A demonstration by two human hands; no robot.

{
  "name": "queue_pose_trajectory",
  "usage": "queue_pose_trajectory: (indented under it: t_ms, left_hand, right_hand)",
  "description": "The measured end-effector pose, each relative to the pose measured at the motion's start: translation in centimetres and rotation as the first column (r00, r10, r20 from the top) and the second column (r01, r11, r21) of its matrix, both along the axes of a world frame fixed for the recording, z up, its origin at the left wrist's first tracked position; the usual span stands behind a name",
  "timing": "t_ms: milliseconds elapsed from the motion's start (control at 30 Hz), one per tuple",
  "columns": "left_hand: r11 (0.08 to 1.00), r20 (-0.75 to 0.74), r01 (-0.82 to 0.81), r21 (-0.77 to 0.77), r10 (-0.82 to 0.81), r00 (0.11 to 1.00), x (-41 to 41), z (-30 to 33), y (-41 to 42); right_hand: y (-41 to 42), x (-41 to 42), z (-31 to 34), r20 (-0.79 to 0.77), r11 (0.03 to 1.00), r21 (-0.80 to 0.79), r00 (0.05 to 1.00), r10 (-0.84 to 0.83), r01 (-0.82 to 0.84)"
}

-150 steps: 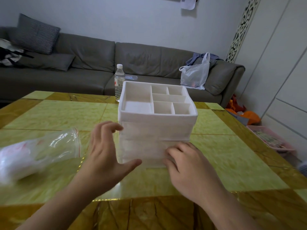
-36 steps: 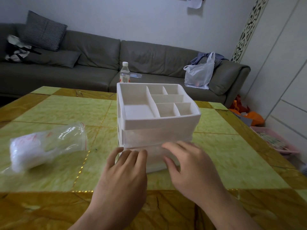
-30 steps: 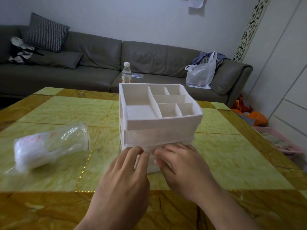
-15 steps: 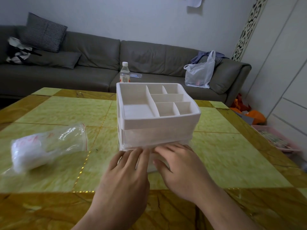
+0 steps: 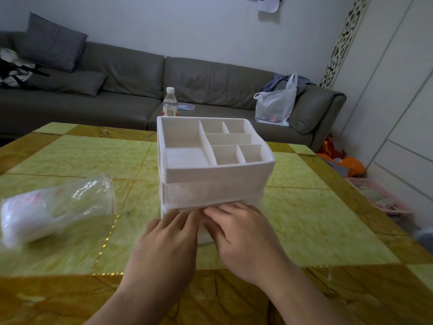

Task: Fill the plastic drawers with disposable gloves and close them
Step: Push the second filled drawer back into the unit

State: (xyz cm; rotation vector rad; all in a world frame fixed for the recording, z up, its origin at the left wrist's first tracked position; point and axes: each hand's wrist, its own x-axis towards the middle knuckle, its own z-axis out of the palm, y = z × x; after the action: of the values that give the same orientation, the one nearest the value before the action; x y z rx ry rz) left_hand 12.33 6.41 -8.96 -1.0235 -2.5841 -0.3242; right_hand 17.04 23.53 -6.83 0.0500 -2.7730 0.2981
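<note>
At the far left, a clear zip bag of disposable gloves [image 5: 50, 209] lies on its side on the table [image 5: 316, 221], well apart from the hands. Just right of it, the left hand [image 5: 164, 245] lies palm down with fingers straight, their tips against the lower front of the white drawer organizer [image 5: 214, 170]. The right hand [image 5: 243, 240] sits beside it, fingers extended and only slightly bent, tips on the same lower drawer front; the two hands nearly touch and hide that drawer's edge, so I cannot tell whether it is out or shut. The organizer's top is a divided tray with bare compartments. Behind it stands a capped water bottle [image 5: 170, 103], partly hidden by the tray's rim. The tabletop is glossy yellow-green stone with brown inlay. Beyond runs a grey sofa [image 5: 131, 73] with a striped cushion [image 5: 55, 42] at left and a white plastic bag [image 5: 275, 104] at right. White cabinet doors [image 5: 403, 109] fill the right edge.
</note>
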Motion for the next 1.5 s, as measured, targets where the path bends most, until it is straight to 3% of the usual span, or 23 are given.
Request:
queue_pose_trajectory:
  t_ms: [233,333,500,700,800,867,933,1000,1067,1167,1500]
  left_hand:
    - [0.999,-0.02,-0.012,0.033,0.013,1.0,-0.6,-0.2,-0.7]
    - [0.998,-0.059,0.01,0.056,-0.007,0.998,-1.2,-0.4,-1.1]
    - [0.994,-0.098,0.054,0.09,-0.046,0.994,-1.6,-0.3,-1.5]
    - [0.971,-0.151,0.072,0.227,-0.038,0.988,-1.6,-0.4,-2.6]
    - [0.942,-0.181,0.106,0.319,-0.049,0.982,-1.2,0.1,-2.8]
    - [0.912,-0.081,0.017,0.409,0.017,0.997,-1.0,0.5,-2.7]
    - [0.842,0.161,-0.177,0.51,0.109,0.981,-1.3,0.4,-2.8]
    - [0.779,0.41,-0.347,0.522,0.128,0.903,-1.9,0.2,-2.8]
    - [0.754,0.543,-0.38,0.535,0.038,0.839,-2.4,-0.2,-2.8]
    - [0.715,0.583,-0.382,0.585,-0.043,0.811,-2.6,-0.3,-2.5]
    - [0.696,0.541,-0.437,0.57,0.082,0.837,-2.9,0.0,-2.3]
  right_hand:
    - [3.1,2.4,0.9,-0.194,0.99,-0.107,0.975,-0.113,0.094]
    - [3.2,2.8,1.4,-0.108,0.985,-0.048,0.98,-0.168,0.164]
    - [2.4,2.0,0.6,0.014,0.986,0.111,0.992,-0.125,0.122]
    - [3.8,2.6,1.0,-0.065,0.98,-0.17,0.991,-0.116,0.103]
    - [4.7,2.5,0.3,-0.146,0.945,-0.287,0.968,-0.205,0.156]
    - [5.1,2.1,-0.2,-0.102,0.868,-0.432,0.943,-0.317,0.245]
    - [5.3,1.5,-0.6,0.05,0.736,-0.6,0.933,-0.357,0.314]
    - [5.6,0.9,-1.3,0.151,0.645,-0.706,0.952,-0.266,0.292]
    - [5.7,0.4,-1.9,0.16,0.609,-0.756,0.97,-0.183,0.24]
    - [5.9,-0.1,-2.5,0.102,0.625,-0.751,0.972,-0.21,0.214]
    - [5.0,0.1,-2.5,0.041,0.663,-0.709,0.953,-0.301,0.24]
